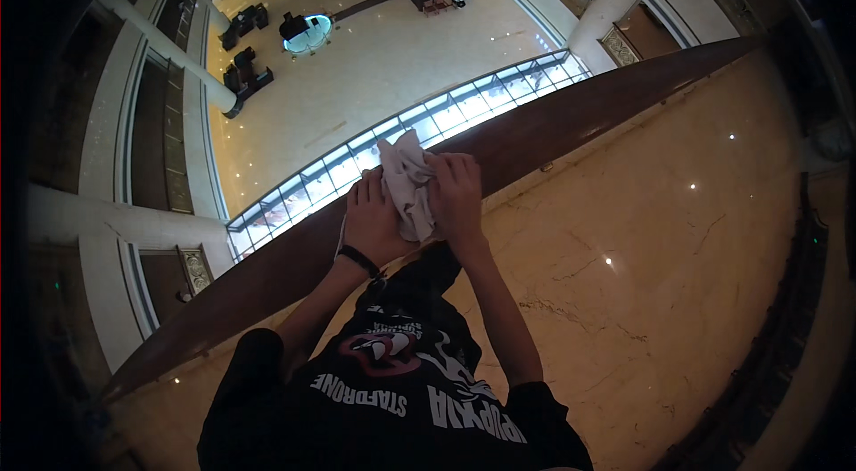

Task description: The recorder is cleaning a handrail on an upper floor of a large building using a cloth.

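A crumpled pale cloth [408, 181] lies bunched across the top of a dark brown wooden handrail [553, 119]. My left hand [373, 223], a black band at its wrist, presses on the rail at the cloth's left side with fingers curled. A pale edge, apparently more cloth, peeks out beyond that hand. On the other side, my right hand [456, 195] grips the cloth, its fingers bent over the fabric. Part of the cloth stands up in a loose fold between the hands, and the palms are hidden.
Beyond the handrail is a drop to a lobby floor [383, 70] far below, with a black piano [292, 25] and dark sofas [245, 70]. A lit glass-panelled strip [446, 114] runs just past the rail. Polished tan marble flooring [624, 293] lies on my side.
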A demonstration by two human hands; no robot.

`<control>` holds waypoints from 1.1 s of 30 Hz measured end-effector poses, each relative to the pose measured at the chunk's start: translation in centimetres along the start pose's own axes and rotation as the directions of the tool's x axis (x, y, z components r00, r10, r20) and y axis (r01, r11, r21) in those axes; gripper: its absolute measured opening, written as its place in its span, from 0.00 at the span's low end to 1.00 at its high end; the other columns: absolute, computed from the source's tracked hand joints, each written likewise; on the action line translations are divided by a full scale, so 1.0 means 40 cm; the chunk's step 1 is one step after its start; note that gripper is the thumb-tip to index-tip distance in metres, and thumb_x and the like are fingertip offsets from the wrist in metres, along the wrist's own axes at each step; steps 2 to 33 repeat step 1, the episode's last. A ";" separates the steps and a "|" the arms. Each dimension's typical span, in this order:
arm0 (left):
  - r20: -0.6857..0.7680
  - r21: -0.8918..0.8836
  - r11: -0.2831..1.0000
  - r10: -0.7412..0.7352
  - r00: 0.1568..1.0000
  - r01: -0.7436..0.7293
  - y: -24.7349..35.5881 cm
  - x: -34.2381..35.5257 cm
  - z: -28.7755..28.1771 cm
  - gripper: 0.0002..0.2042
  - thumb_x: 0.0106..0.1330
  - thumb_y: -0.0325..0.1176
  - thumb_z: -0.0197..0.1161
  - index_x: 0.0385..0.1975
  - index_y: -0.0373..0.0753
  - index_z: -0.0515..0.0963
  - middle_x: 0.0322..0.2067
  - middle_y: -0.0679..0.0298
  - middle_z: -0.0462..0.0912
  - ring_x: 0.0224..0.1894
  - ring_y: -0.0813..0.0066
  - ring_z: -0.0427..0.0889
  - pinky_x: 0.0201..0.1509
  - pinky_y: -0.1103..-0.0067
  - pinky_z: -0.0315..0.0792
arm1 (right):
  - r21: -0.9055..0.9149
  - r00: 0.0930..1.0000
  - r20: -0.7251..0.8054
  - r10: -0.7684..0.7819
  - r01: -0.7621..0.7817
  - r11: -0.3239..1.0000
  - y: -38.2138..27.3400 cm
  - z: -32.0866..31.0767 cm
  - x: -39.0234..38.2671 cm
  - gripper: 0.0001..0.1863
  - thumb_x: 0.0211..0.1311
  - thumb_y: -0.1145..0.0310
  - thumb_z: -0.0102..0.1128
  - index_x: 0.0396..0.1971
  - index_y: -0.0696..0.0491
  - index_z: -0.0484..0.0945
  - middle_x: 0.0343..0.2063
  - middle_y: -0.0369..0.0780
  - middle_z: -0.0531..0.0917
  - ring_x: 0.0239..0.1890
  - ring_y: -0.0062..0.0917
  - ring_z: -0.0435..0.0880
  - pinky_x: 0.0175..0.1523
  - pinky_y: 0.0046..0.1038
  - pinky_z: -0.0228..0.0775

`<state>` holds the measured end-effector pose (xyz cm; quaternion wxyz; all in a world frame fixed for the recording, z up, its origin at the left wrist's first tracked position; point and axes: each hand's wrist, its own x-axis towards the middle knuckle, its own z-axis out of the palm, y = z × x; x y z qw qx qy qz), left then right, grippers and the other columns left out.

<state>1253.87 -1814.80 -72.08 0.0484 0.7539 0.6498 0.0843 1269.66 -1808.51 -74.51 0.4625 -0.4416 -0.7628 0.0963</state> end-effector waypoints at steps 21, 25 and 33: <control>0.009 0.008 1.000 0.007 1.000 -0.007 -0.013 0.000 -0.003 0.57 0.42 0.62 0.77 0.67 0.27 0.62 0.64 0.41 0.65 0.70 0.43 0.62 0.72 0.54 0.58 | -0.008 1.000 -0.008 0.023 -0.023 1.000 0.003 0.004 0.007 0.20 0.51 0.78 0.65 0.48 0.53 0.81 0.42 0.43 0.81 0.49 0.38 0.78 0.55 0.41 0.70; 0.009 0.008 1.000 0.007 1.000 -0.007 -0.013 0.000 -0.003 0.57 0.42 0.62 0.77 0.67 0.27 0.62 0.64 0.41 0.65 0.70 0.43 0.62 0.72 0.54 0.58 | -0.008 1.000 -0.008 0.023 -0.023 1.000 0.003 0.004 0.007 0.20 0.51 0.78 0.65 0.48 0.53 0.81 0.42 0.43 0.81 0.49 0.38 0.78 0.55 0.41 0.70; 0.009 0.008 1.000 0.007 1.000 -0.007 -0.013 0.000 -0.003 0.57 0.42 0.62 0.77 0.67 0.27 0.62 0.64 0.41 0.65 0.70 0.43 0.62 0.72 0.54 0.58 | -0.008 1.000 -0.008 0.023 -0.023 1.000 0.003 0.004 0.007 0.20 0.51 0.78 0.65 0.48 0.53 0.81 0.42 0.43 0.81 0.49 0.38 0.78 0.55 0.41 0.70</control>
